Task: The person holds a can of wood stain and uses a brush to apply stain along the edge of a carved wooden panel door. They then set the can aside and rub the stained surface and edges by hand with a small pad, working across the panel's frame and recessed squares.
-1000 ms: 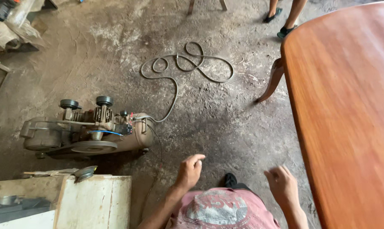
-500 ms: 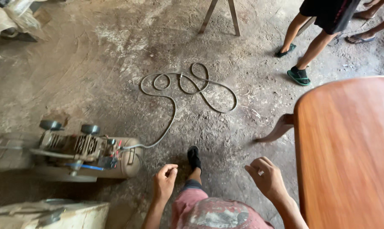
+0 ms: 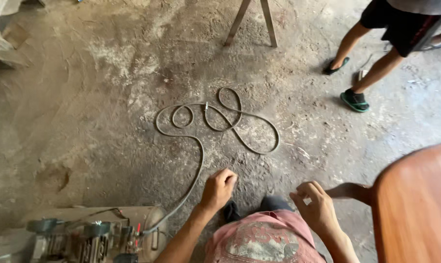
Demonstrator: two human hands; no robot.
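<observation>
Dusty concrete floor (image 3: pixel 84 97). A grey rubber air hose (image 3: pixel 201 146) lies looped at frame centre, running to the compressor (image 3: pixel 84 234) lower left. It looks limp and light, best gripped near its metal end. The left hand (image 3: pixel 219 189) and right hand (image 3: pixel 314 207) hang loosely curled, holding nothing, below the loops.

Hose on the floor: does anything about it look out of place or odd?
The air hose lies in loose tangled loops on the dusty concrete floor, its free metal end unattached, trailing from the compressor. Both hands hang empty above it.
</observation>
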